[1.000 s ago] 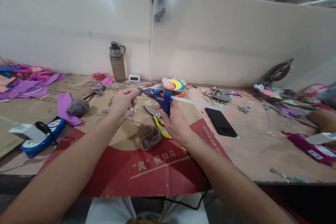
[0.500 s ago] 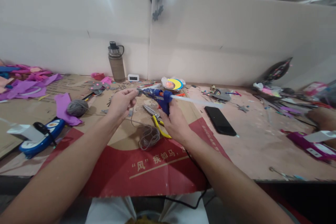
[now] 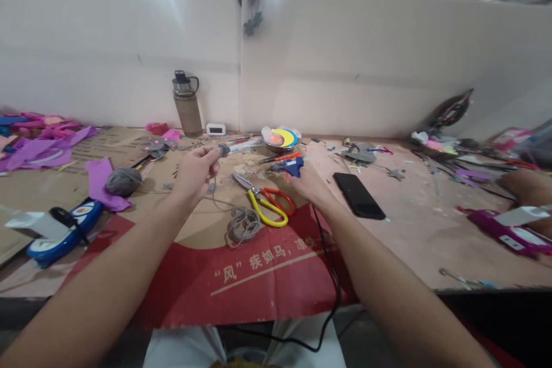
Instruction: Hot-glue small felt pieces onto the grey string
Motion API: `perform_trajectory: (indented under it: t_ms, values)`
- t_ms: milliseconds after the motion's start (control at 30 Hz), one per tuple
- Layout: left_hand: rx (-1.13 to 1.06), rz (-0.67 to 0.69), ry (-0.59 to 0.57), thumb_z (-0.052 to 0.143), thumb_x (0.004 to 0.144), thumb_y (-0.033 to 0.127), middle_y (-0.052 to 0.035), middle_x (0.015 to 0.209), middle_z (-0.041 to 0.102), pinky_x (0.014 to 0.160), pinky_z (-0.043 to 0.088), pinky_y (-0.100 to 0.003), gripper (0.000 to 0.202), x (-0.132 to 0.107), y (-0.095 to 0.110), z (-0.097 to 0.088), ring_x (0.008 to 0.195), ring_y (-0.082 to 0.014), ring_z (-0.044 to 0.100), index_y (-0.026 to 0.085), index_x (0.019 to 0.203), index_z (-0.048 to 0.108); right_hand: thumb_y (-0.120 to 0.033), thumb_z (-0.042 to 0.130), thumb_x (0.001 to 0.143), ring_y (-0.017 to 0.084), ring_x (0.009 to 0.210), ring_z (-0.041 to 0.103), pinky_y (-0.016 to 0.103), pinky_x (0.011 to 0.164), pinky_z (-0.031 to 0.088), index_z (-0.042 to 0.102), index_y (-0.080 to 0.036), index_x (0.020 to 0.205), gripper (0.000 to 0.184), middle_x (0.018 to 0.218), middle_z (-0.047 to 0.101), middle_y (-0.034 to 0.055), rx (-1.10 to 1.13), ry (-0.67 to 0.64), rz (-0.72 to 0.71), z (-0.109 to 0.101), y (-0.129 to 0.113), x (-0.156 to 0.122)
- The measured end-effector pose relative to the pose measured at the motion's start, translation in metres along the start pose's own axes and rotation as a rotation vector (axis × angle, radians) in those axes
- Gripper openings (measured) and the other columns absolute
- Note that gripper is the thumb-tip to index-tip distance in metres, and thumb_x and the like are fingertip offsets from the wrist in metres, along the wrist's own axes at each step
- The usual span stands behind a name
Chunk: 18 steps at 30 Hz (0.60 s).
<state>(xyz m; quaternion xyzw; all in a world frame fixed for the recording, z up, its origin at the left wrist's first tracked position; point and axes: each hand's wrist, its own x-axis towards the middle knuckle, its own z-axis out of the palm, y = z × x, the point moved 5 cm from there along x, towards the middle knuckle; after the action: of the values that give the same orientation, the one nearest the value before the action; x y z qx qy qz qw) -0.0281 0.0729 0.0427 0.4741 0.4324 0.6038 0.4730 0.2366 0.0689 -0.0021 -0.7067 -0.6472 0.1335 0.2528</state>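
My left hand point(image 3: 196, 171) is raised over the cardboard mat point(image 3: 267, 276), its fingers pinched on a small grey piece point(image 3: 223, 150) at the end of a grey cord. The cord hangs down to a loose coil point(image 3: 241, 223) on the mat. My right hand point(image 3: 308, 182) is low at the table, closed round the handle of a blue glue gun point(image 3: 288, 166) that rests on the surface. Its black cable point(image 3: 332, 276) runs back along my forearm. Yellow and red scissors point(image 3: 268, 205) lie between my hands.
A black phone point(image 3: 360, 196) lies right of my right hand. At the back stand a water bottle point(image 3: 186, 104), a small clock point(image 3: 215, 128) and a bowl point(image 3: 282, 138). A grey yarn ball point(image 3: 123, 181) and purple felt point(image 3: 101, 181) are left. Another person's hand point(image 3: 528, 187) is far right.
My right hand has lowered the glue gun from the grey piece down to the table, further back and right. The left hand keeps its pinch. The scissors now show fully.
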Motion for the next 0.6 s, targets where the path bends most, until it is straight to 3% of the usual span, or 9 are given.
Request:
perform_trajectory:
  t_ms: [67,167,233,267,367,433,500,600]
  values:
    - [0.069,0.071,0.005,0.066,0.071,0.029,0.0051,0.045,0.046,0.036,0.019,-0.018,0.014,-0.003,0.003,0.002,0.038,-0.0053,0.037,0.016,0.07,0.06,-0.036,0.051,0.082,0.033,0.095,0.06,0.044,0.081,0.044,0.066,-0.011,0.087,0.029,0.094,0.067,0.0219,-0.178,-0.033,0.085,-0.002,0.007,-0.002]
    - [0.247,0.226,0.045,0.065,0.073,0.032,0.0031,0.051,0.053,0.042,0.029,-0.021,0.015,-0.009,0.011,0.002,0.043,-0.0079,0.045,0.017,0.076,0.064,-0.036,0.055,0.081,0.038,0.103,0.054,0.053,0.086,0.04,0.062,-0.01,0.085,0.028,0.099,0.062,0.0261,-0.25,0.192,0.03,-0.019,-0.008,-0.012]
    - [0.419,0.344,0.076,0.063,0.075,0.032,0.0013,0.058,0.059,0.048,0.035,-0.022,0.015,-0.014,0.017,0.003,0.048,-0.0096,0.05,0.017,0.078,0.066,-0.033,0.052,0.083,0.032,0.102,0.054,0.05,0.089,0.04,0.058,-0.013,0.087,0.02,0.1,0.061,0.021,-0.006,0.342,-0.146,-0.026,-0.032,-0.024]
    - [0.505,0.404,0.095,0.063,0.076,0.031,0.0006,0.062,0.062,0.052,0.038,-0.024,0.014,-0.017,0.02,0.004,0.052,-0.0103,0.052,0.018,0.078,0.067,-0.032,0.05,0.084,0.027,0.099,0.055,0.045,0.088,0.042,0.054,-0.016,0.088,0.017,0.098,0.061,0.0167,0.204,0.349,-0.245,-0.024,-0.047,-0.029]
    - [0.704,0.611,0.15,0.064,0.075,0.026,-0.0014,0.076,0.068,0.071,0.044,-0.028,0.008,-0.023,0.029,0.006,0.069,-0.0142,0.058,0.019,0.076,0.069,-0.034,0.056,0.081,0.019,0.099,0.057,0.037,0.089,0.045,0.045,-0.021,0.093,0.021,0.102,0.059,0.0083,0.831,0.139,-0.363,-0.003,-0.091,-0.039]
    - [0.742,0.743,0.146,0.065,0.074,0.023,-0.0024,0.085,0.07,0.086,0.042,-0.033,0.004,-0.026,0.033,0.008,0.085,-0.0175,0.06,0.02,0.075,0.068,-0.031,0.061,0.076,0.016,0.102,0.057,0.034,0.089,0.046,0.041,-0.024,0.095,0.029,0.106,0.059,0.0052,1.141,-0.011,-0.349,0.016,-0.117,-0.04]
    - [0.727,0.809,0.137,0.065,0.073,0.021,-0.0031,0.089,0.07,0.092,0.039,-0.035,0.002,-0.027,0.035,0.008,0.094,-0.019,0.06,0.02,0.073,0.067,-0.03,0.061,0.074,0.014,0.09,0.06,0.032,0.084,0.048,0.037,-0.025,0.096,0.033,0.095,0.061,0.0006,1.326,-0.104,-0.281,0.032,-0.133,-0.036]
    - [0.661,0.688,0.141,0.064,0.074,0.022,-0.0028,0.082,0.068,0.078,0.044,-0.031,0.004,-0.02,0.029,0.003,0.079,-0.0164,0.059,0.019,0.073,0.067,-0.031,0.059,0.075,0.01,0.065,0.055,0.028,0.066,0.048,0.035,-0.026,0.098,0.034,0.077,0.054,-0.0062,1.365,-0.107,-0.208,0.043,-0.138,-0.029]
